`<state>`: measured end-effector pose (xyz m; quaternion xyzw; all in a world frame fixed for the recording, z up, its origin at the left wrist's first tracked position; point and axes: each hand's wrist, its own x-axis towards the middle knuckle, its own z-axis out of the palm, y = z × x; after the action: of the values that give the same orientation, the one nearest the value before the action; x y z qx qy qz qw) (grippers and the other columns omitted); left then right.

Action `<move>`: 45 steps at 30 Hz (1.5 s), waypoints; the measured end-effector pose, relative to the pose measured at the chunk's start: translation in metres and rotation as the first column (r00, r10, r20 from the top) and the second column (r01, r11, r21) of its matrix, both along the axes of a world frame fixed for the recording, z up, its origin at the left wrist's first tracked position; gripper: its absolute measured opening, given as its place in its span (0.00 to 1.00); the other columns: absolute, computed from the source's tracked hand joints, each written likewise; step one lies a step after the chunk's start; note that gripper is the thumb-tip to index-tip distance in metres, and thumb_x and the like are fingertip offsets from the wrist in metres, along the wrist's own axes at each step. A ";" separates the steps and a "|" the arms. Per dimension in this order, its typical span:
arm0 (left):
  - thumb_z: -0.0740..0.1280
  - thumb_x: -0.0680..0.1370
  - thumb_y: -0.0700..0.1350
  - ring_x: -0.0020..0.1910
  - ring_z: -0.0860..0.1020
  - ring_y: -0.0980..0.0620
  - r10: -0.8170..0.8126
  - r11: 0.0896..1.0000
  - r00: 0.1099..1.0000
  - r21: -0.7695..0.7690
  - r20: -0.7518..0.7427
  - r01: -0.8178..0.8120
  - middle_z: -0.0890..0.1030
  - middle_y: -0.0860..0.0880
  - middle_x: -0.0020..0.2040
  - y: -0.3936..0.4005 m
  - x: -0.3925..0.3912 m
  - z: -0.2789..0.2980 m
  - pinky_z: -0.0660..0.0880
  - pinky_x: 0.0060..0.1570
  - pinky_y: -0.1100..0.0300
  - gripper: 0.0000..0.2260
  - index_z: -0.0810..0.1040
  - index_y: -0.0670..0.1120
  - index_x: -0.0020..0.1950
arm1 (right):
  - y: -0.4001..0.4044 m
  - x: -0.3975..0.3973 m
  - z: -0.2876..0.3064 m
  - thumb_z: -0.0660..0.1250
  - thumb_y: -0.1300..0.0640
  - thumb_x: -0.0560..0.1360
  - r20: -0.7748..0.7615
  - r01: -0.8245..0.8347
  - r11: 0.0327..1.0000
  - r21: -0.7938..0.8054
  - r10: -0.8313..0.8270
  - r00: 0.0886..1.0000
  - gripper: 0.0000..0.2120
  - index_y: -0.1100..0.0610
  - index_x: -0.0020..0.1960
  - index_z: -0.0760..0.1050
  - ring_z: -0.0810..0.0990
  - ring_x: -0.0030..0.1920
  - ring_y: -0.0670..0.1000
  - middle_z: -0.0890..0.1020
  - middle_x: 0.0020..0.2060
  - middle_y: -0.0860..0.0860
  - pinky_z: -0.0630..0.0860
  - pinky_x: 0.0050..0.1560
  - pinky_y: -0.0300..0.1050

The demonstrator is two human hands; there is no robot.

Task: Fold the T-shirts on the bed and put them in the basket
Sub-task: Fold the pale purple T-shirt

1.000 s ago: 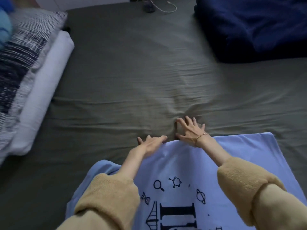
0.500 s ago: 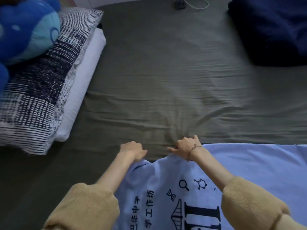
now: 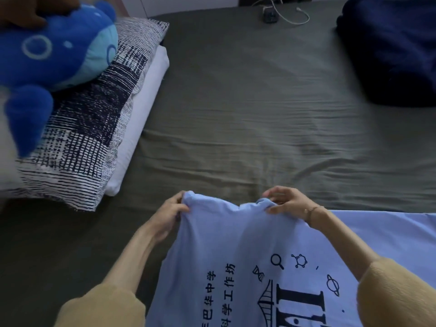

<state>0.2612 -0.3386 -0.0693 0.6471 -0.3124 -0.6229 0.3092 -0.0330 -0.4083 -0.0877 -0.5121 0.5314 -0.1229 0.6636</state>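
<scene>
We are working on the first fold of the T-shirt (image 3: 247,251), which is lying print-up on the bed (image 3: 247,102) just in front of us, its far edge lifted off the sheet. No basket is showing in this view, so the putting-away step is not yet near.

Going left to right from the grip: well off to the left of it a blue plush (image 3: 47,50) is sitting on a patterned pillow (image 3: 89,128), with a white pillow (image 3: 144,109) beside that.

Our left hand (image 3: 168,217) is gripping the left corner of the lifted edge, fingers curled round the cloth with the thumb on top. The forearm is reaching out from a tan sleeve (image 3: 101,305), with the wrist slightly bent in.

Between the two grips the edge is sagging a little.

Our right hand (image 3: 286,201) is pinching the other bunched part of the same edge, thumb beneath and fingers curled above, a thin bracelet (image 3: 311,210) on the wrist. That arm is crossing over the shirt, which is spreading flat to the right of this grip.

Far beyond and right of the grip a dark blue blanket (image 3: 389,48) is heaped; a charger cable (image 3: 292,14) is lying at the bed's far edge.

We judge the next move calls for carrying the held edge over the print, keeping both grips level so the fold lands straight.
</scene>
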 end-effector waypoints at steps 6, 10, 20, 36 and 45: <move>0.72 0.71 0.56 0.52 0.80 0.47 0.015 0.943 0.973 0.326 -0.229 0.063 0.82 0.42 0.53 0.009 -0.003 -0.008 0.73 0.55 0.54 0.22 0.82 0.42 0.57 | 0.002 0.018 -0.005 0.74 0.46 0.68 -0.284 0.025 0.993 0.112 0.008 0.959 0.21 0.48 0.57 0.73 0.78 0.48 0.46 0.79 0.50 0.48 0.72 0.40 0.37; 0.69 0.76 0.49 0.42 0.82 0.54 -0.079 0.951 0.994 0.293 -0.079 0.099 0.83 0.46 0.44 -0.016 -0.017 -0.013 0.78 0.44 0.64 0.08 0.82 0.46 0.50 | -0.008 0.045 -0.008 0.74 0.55 0.69 -0.228 0.054 0.998 0.019 -0.049 0.972 0.16 0.51 0.55 0.75 0.78 0.43 0.48 0.79 0.45 0.50 0.74 0.41 0.40; 0.66 0.76 0.42 0.53 0.79 0.45 -0.031 0.998 0.952 0.040 -0.304 0.045 0.81 0.40 0.53 -0.066 -0.001 -0.023 0.74 0.57 0.54 0.12 0.79 0.37 0.56 | -0.054 0.075 -0.010 0.71 0.73 0.68 0.177 0.454 0.891 0.002 -0.447 0.877 0.23 0.56 0.57 0.69 0.76 0.28 0.45 0.77 0.38 0.53 0.75 0.30 0.38; 0.69 0.76 0.42 0.31 0.65 0.51 0.146 0.987 0.980 -0.087 0.133 -0.135 0.70 0.44 0.35 -0.091 -0.007 -0.091 0.63 0.27 0.66 0.08 0.76 0.41 0.38 | -0.100 0.088 -0.054 0.67 0.51 0.75 -0.601 -0.252 0.946 -0.203 0.083 0.795 0.15 0.58 0.56 0.78 0.76 0.57 0.59 0.80 0.53 0.58 0.70 0.49 0.45; 0.69 0.75 0.35 0.33 0.68 0.52 0.089 0.988 0.987 -0.135 0.131 -0.071 0.74 0.45 0.35 -0.090 -0.003 -0.097 0.65 0.28 0.69 0.04 0.77 0.40 0.40 | -0.105 0.115 -0.049 0.64 0.50 0.76 -0.663 -0.426 0.842 -0.332 0.114 0.740 0.13 0.51 0.60 0.74 0.75 0.59 0.56 0.79 0.57 0.50 0.67 0.57 0.49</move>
<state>0.2580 -0.4287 -0.1666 0.6788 -0.3467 -0.5423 0.3534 0.0817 -0.5134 -0.1362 -0.7398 0.5908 0.0298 0.3206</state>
